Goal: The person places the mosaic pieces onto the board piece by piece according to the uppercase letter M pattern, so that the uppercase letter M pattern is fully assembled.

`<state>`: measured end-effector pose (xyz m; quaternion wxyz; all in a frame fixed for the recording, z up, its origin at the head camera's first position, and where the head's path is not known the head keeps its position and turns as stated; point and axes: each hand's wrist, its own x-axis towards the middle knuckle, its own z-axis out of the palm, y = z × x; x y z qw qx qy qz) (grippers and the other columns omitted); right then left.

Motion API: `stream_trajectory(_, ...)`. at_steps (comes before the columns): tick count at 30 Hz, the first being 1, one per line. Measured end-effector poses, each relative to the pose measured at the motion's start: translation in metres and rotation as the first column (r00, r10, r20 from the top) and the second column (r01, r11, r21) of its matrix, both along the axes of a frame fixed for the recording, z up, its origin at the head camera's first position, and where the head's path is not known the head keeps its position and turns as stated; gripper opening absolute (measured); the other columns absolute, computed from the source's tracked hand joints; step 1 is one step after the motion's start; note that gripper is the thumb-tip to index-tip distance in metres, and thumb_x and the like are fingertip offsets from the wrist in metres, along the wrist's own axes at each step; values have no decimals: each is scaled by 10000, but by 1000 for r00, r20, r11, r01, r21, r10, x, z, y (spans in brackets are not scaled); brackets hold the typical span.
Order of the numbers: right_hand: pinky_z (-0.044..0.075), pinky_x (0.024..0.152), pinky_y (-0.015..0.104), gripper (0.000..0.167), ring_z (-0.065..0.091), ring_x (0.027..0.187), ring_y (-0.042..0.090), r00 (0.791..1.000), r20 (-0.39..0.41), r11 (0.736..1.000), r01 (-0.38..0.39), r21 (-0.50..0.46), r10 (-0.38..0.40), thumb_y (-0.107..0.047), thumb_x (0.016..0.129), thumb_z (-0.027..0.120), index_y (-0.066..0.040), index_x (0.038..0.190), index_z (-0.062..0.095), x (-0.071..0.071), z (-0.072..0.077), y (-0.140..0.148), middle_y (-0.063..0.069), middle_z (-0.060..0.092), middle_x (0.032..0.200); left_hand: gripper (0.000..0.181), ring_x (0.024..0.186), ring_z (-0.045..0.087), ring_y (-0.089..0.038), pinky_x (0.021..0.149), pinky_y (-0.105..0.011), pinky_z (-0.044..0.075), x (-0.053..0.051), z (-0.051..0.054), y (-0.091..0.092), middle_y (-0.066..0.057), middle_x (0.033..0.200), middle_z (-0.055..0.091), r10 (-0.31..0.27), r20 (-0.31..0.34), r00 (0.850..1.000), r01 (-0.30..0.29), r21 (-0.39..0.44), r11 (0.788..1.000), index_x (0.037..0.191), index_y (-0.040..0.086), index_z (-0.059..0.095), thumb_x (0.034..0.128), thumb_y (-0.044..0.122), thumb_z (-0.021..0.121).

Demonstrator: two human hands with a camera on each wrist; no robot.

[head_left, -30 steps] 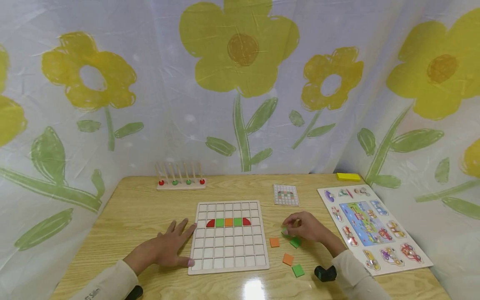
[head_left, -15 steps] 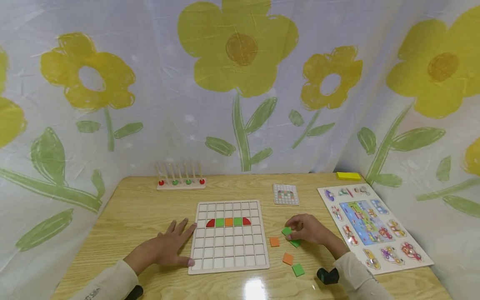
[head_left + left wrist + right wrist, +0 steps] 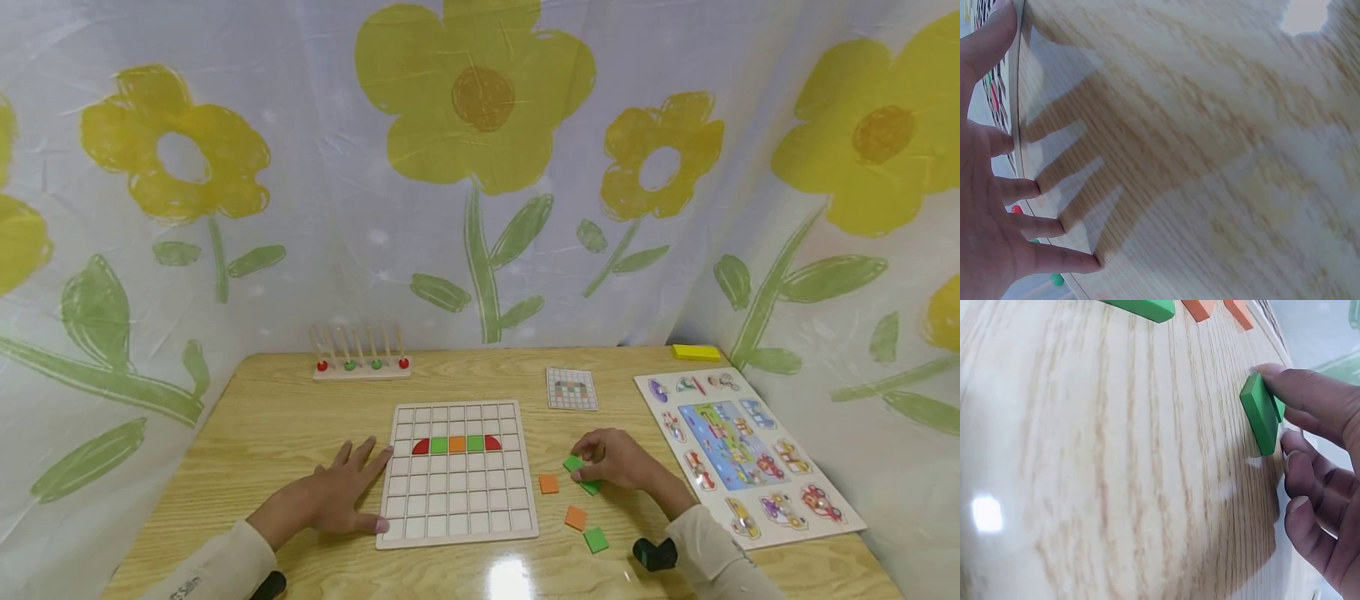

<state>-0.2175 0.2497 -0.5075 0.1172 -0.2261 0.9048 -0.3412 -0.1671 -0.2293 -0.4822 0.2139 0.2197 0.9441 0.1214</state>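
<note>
A wooden grid board (image 3: pixel 459 525) lies mid-table, bearing a row of tiles: red rounded pieces at both ends, green squares (image 3: pixel 438 445) and an orange square (image 3: pixel 457 444) between. My left hand (image 3: pixel 341 492) rests with fingers spread at the board's left edge, thumb on its lower corner; the left wrist view shows the same straight fingers (image 3: pixel 1054 257). To the right of the board, my right hand (image 3: pixel 618 458) pinches a green square tile (image 3: pixel 573 462) between thumb and finger. Another green tile (image 3: pixel 1260 415) lies on the table just beneath it, partly covered in the head view.
Near the right hand lie orange tiles (image 3: pixel 549 484) and a green tile (image 3: pixel 596 540). A pattern card (image 3: pixel 572 405) sits behind. A picture peg puzzle (image 3: pixel 652 392) occupies the right side, a yellow block (image 3: pixel 696 352) the back corner, and a peg rack (image 3: pixel 363 374) the back left.
My right hand has shifted slightly right and toward me, and the pinched green tile shows more fully. Between half a second ago and now it barely moves. The left hand stays put.
</note>
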Motion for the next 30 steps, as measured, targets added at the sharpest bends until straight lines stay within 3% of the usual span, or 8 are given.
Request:
stream_trajectory(11, 492, 726, 244, 269, 581, 845, 104, 1000, 12, 1000, -13, 1, 13, -282, 840, 833, -127, 1030, 724, 2, 1, -3, -30, 658, 939, 1110, 1434, 136, -649, 931, -858, 273, 0, 0, 0, -284, 1640, 134, 5, -6, 1000, -5, 0, 1000, 1613, 109, 174, 819, 710, 664)
stream_trajectory(16, 485, 718, 229, 245, 555, 813, 92, 999, 30, 999, -24, -42, 25, -239, 851, 824, -121, 1005, 674, 3, 3, -5, -4, 637, 919, 1105, 1432, 134, -652, 932, -860, 269, 1, 1, 0, -287, 1639, 131, 4, -1, 1000, -4, 7, 1000, 1612, 106, 176, 823, 702, 666)
stream_trajectory(26, 472, 618, 217, 156, 539, 739, 78, 997, 48, 997, -49, -67, 53, -144, 927, 736, -117, 1043, 634, 2, 4, -11, -6, 601, 870, 1105, 1436, 128, -649, 936, -860, 264, 0, 0, 0, -284, 1641, 126, 3, 4, 1000, -3, 10, 1000, 1614, 110, 170, 824, 703, 664)
stream_trajectory(30, 477, 570, 226, 192, 540, 666, 66, 997, 46, 996, -55, -70, 58, -122, 952, 695, -87, 1134, 646, 1, 6, -14, 26, 626, 908, 1104, 1435, 122, -650, 934, -861, 263, 0, -1, 0, -287, 1641, 120, 1, 5, 1000, -1, 10, 1000, 1615, 111, 164, 827, 704, 660)
